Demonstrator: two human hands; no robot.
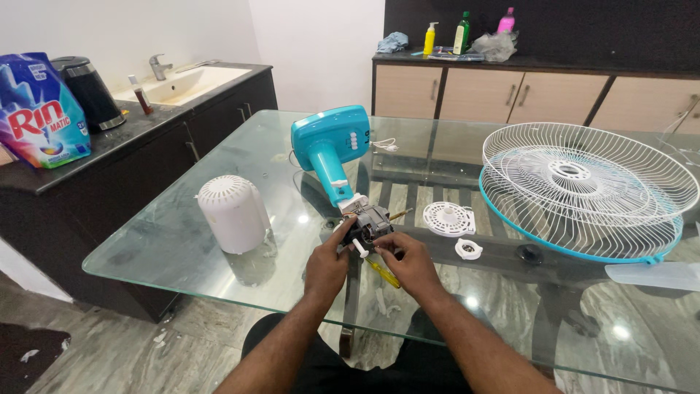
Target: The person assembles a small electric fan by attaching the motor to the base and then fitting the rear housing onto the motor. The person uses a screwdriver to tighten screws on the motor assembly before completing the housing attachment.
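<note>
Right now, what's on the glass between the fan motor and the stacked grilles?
Head view: a round white vented disc and a small white ring cap lie between the motor and the grilles.

smudgy clear glass table (182, 241), glossy teal plastic fan stand (328, 146), bare grey metal motor (372, 221) in the left hand (328, 264) and right hand (410, 264), matt white plastic motor cover (233, 213), white coated wire grilles (587, 182), shiny yellow-handled screwdriver (383, 271), matt wood-look cabinets (539, 95)
</note>
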